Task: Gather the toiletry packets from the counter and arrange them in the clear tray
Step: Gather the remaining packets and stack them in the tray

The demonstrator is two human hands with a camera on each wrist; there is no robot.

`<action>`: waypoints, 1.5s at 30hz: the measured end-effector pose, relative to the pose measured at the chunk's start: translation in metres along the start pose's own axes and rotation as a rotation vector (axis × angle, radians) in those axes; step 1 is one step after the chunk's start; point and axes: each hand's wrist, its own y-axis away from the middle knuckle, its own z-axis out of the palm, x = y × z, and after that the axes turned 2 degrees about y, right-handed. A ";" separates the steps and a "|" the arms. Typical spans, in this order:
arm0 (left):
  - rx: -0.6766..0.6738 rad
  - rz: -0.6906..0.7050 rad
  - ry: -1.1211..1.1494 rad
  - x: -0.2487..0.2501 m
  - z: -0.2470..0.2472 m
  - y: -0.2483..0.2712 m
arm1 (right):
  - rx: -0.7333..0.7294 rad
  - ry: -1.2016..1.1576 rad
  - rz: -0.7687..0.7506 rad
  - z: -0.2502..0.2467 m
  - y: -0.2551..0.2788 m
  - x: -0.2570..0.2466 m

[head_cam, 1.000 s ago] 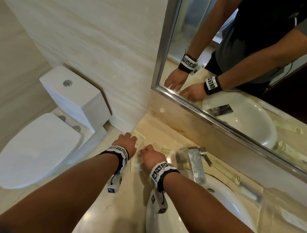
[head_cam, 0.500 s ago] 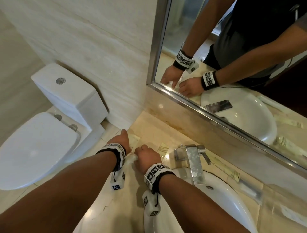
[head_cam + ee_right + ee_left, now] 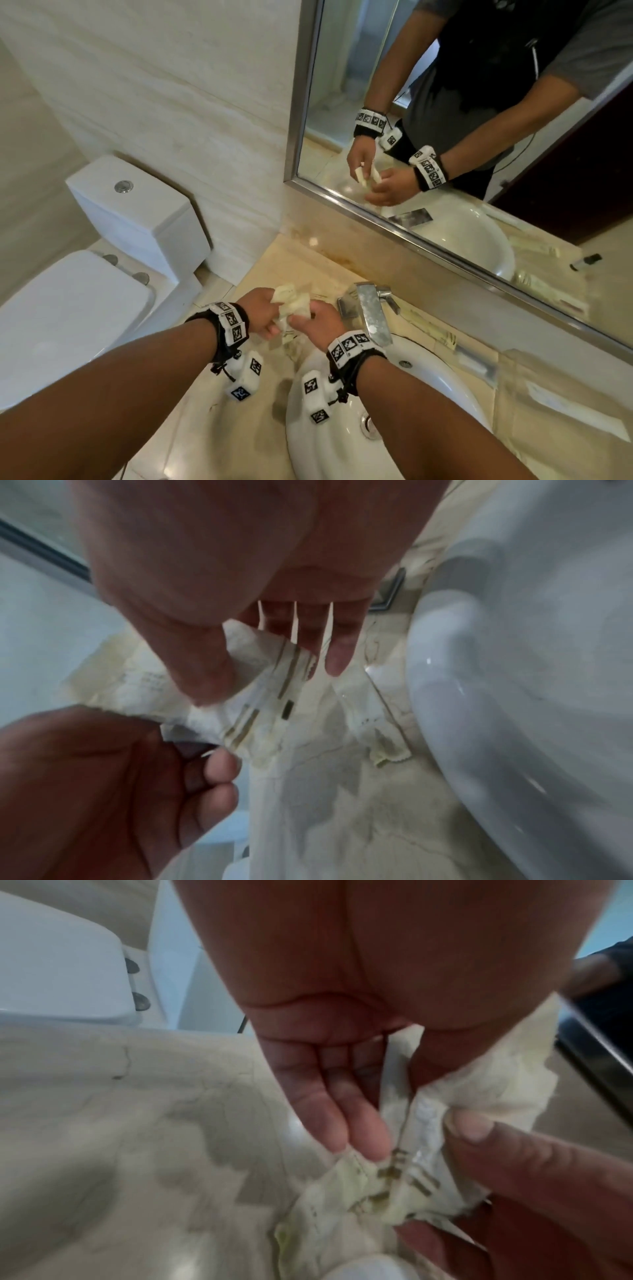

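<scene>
Both hands meet just left of the faucet (image 3: 371, 310), above the bench (image 3: 212, 435), and share a small bunch of cream toiletry packets (image 3: 293, 303). The left hand (image 3: 262, 317) has its grip closed narrow on the packets: in the left wrist view the thumb (image 3: 441, 1066) presses one packet against the fingers (image 3: 329, 1096), which lie nearly straight and close together, tips pointing down toward the bench. The right hand (image 3: 318, 323) also holds the bunch, thumb (image 3: 202, 664) on one side and fingers (image 3: 337, 653) on the other, with the striped end of a packet (image 3: 294, 664) pinched between them (the fingers are slightly spread, light showing through the gaps). The packets are flat and crumpled; from the head view the top one (image 3: 284, 293) tilts up and away from the faucet, its long axis running roughly from the hands toward the wall, and the others fan out beneath it, so no single direction holds for the whole bunch. They are lifted clear of the bench. One more packet (image 3: 387, 753) lies flat on the bench just left of the sink (image 3: 424, 387) rim. More packets (image 3: 435, 334) lie on the bench right of the faucet, along the backsplash, and the clear tray (image 3: 561, 394) stands farther right of the faucet. The mirror (image 3: 479, 113) behind the faucet reflects both hands with the packets between them.
</scene>
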 end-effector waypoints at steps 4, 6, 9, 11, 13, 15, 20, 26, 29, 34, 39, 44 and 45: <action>-0.080 -0.060 0.092 0.016 0.022 0.029 | 0.043 -0.109 0.014 -0.010 0.031 0.005; -0.123 -0.076 0.141 0.020 0.038 0.040 | 0.057 -0.092 0.017 -0.015 0.047 0.008; -0.178 -0.044 0.092 0.020 0.059 0.050 | 0.077 -0.039 0.028 -0.024 0.069 0.017; -0.153 0.035 -0.029 0.019 0.072 0.057 | 0.080 -0.007 0.038 -0.030 0.083 0.026; -0.095 0.152 -0.181 0.018 0.085 0.063 | 0.080 0.011 0.035 -0.037 0.099 0.034; -0.052 0.254 -0.346 0.018 0.097 0.070 | 0.086 0.019 0.027 -0.043 0.114 0.044; -0.020 0.339 -0.479 0.024 0.130 0.088 | 0.170 -0.142 0.051 -0.058 0.149 0.067; -0.125 0.327 -0.316 0.039 0.181 0.097 | 0.373 -0.248 0.068 -0.092 0.186 0.093; -0.169 0.303 -0.279 0.049 0.214 0.098 | 0.437 -0.257 0.080 -0.109 0.206 0.113; -0.176 0.340 -0.325 0.064 0.271 0.100 | 0.491 -0.287 0.109 -0.141 0.242 0.148; -0.236 0.356 -0.381 0.071 0.322 0.097 | 0.619 -0.325 0.205 -0.163 0.269 0.184; -0.332 0.342 -0.363 0.067 0.365 0.096 | 0.678 -0.351 0.266 -0.176 0.294 0.218; -0.349 0.343 -0.373 0.066 0.376 0.095 | 0.683 -0.362 0.283 -0.178 0.300 0.225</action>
